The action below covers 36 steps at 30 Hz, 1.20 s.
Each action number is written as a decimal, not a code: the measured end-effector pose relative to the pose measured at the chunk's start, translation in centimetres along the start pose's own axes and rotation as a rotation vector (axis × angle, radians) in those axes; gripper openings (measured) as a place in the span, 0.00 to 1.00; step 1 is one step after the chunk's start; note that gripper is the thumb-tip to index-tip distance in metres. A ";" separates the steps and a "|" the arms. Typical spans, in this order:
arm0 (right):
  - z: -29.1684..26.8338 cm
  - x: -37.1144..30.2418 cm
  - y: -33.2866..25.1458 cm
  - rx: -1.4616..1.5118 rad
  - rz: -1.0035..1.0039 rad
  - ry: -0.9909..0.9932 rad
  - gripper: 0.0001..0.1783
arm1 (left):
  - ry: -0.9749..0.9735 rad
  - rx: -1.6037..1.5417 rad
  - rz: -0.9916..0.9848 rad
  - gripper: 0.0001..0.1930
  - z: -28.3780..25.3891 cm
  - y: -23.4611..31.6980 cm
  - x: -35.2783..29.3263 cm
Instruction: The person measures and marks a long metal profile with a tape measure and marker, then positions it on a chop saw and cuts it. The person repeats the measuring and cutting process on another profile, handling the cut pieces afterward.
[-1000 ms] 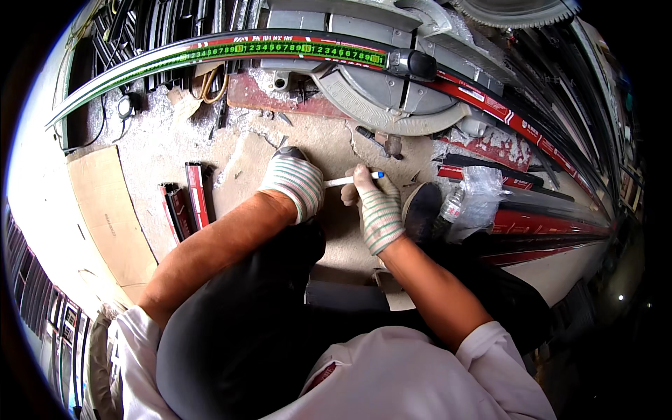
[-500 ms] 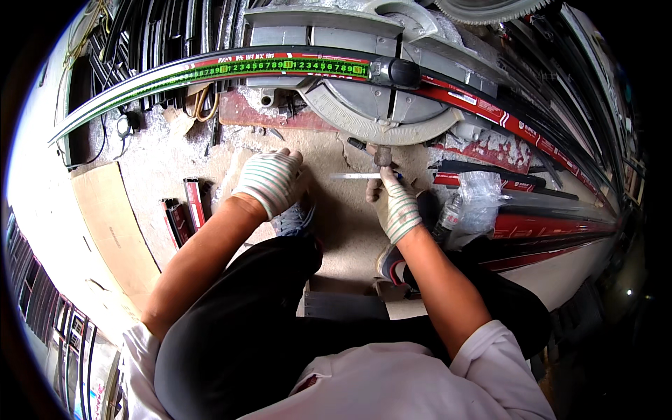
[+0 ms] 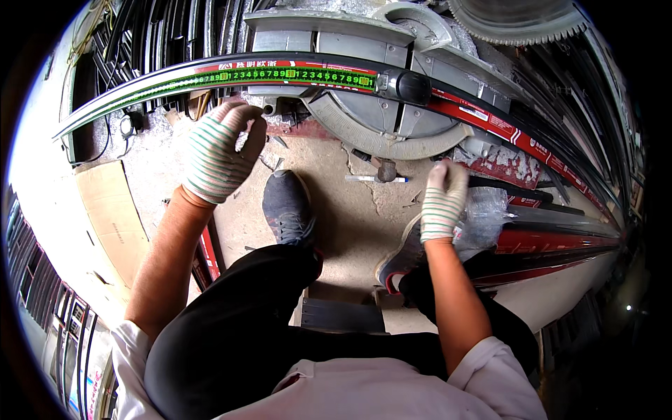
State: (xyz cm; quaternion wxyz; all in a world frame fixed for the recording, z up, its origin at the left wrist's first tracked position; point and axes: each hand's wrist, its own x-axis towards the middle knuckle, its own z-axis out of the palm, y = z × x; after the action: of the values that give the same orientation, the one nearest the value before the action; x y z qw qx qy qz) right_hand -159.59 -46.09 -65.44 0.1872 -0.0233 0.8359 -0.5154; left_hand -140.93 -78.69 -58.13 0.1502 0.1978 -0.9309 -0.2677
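Observation:
My left hand, in a white glove with green stripes, hovers just below a long profile with red film. Its fingers are bent and apart, with nothing between them. A green tape measure is drawn out along that profile, its dark case resting over the saw table. My right hand, gloved the same way, is slightly blurred beside a clear plastic wrapping. Its fingers reach forward and hold nothing visible. A white marker pen with a blue end lies on the floor between my hands.
The mitre saw's grey base stands ahead, its toothed blade at upper right. Dark profiles crowd the far left, and red-wrapped ones lie at right. A cardboard sheet is at left. My shoes are on the floor.
My right hand has let go of the marker pen, now on the floor, and moved right. My left hand has moved left and up toward the profile, with its fingers more apart.

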 end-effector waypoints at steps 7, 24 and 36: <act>3.5 5.5 -13.9 -0.709 -0.742 -0.185 0.44 | 0.201 0.022 0.041 0.10 -0.8 -1.6 2.4; 4.8 1.8 -12.6 -0.718 -0.855 -0.584 0.32 | -0.142 0.288 -0.021 0.29 -5.9 -9.1 5.3; 7.0 -5.5 -5.8 -0.676 -0.719 -0.788 0.27 | -0.300 0.534 0.013 0.30 -3.7 -10.9 5.7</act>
State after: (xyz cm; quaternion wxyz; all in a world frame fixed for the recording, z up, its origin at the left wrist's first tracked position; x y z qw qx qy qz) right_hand -152.99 -53.46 -61.60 0.2784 -0.5485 0.7610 -0.2062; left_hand -141.39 -91.34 -60.20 -0.0443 0.1825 -0.9814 -0.0386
